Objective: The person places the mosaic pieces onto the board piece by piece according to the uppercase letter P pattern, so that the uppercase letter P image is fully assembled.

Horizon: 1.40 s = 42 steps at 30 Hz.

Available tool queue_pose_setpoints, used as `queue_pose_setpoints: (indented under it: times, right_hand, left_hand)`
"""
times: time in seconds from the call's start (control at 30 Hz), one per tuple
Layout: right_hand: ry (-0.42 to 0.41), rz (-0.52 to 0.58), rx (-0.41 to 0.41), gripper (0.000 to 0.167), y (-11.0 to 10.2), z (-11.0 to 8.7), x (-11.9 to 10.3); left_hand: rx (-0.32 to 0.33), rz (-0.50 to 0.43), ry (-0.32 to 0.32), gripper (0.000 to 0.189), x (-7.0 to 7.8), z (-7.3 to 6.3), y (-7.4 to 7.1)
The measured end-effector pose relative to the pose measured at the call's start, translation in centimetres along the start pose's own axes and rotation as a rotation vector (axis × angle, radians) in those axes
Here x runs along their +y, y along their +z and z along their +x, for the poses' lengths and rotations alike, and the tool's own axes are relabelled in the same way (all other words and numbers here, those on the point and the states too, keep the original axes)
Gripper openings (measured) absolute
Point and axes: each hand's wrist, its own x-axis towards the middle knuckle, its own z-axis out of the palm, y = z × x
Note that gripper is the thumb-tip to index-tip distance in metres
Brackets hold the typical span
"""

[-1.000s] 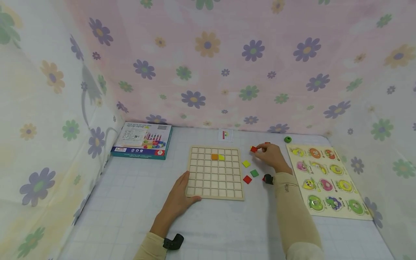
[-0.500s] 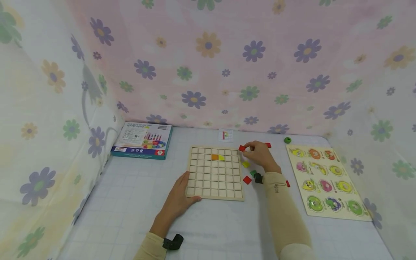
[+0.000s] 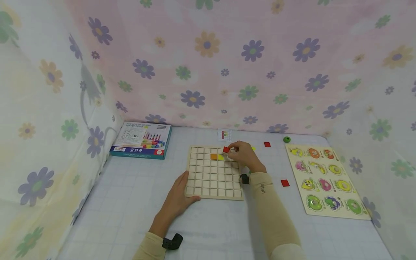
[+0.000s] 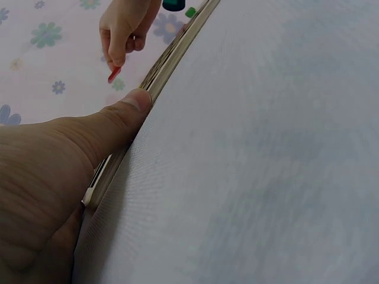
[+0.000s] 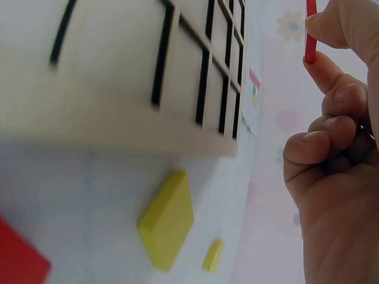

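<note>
A wooden grid board lies flat, with an orange tile and a yellow tile side by side in its upper cells. My left hand rests at the board's lower left corner, fingers straight along the left side and thumb against the front edge. Between thumb and index finger, my right hand pinches a red square tile over the top right cells. In the right wrist view the red tile stands edge-on at the fingertips, the other fingers curled.
Right of the board lie loose red tiles and yellow tiles, partly hidden by the right arm. A printed pattern card and a green bead sit behind. A fruit puzzle board lies right, a box far left.
My right hand has carried the red tile left from beside the board to above its top row, uncovering red tiles on the right. The left hand stays at the corner.
</note>
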Motion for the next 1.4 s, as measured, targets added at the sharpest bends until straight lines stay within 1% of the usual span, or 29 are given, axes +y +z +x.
queue_pose_setpoints:
  times: [0.33,0.47,0.73,0.87,1.2,1.4]
  right_hand:
    - [-0.086,-0.019,-0.065,0.032,2.6,0.8,-2.0]
    - [-0.104,-0.017,-0.084,0.031,3.3,1.1,-2.6]
    - [-0.145,-0.049,-0.118,0.031,4.6,1.4,-3.4]
    - [-0.142,-0.045,-0.124,0.031,5.1,1.6,-3.6]
    - [-0.113,-0.096,-0.139,0.033,5.8,2.1,-3.8]
    - [-0.129,-0.124,-0.151,0.032,5.9,2.3,-3.9]
  left_hand:
    - [-0.007,-0.011,-0.012,0.113,0.0,0.1,-0.1]
    - [-0.015,-0.018,-0.012,0.114,0.1,0.0,-0.2]
    - [-0.018,-0.017,-0.007,0.113,0.0,0.0,-0.2]
    - [-0.016,-0.018,-0.003,0.113,0.0,0.0,-0.2]
    - [-0.011,-0.016,-0.001,0.113,-0.1,0.0,-0.1]
    - [-0.017,-0.015,-0.013,0.113,0.0,0.0,-0.2]
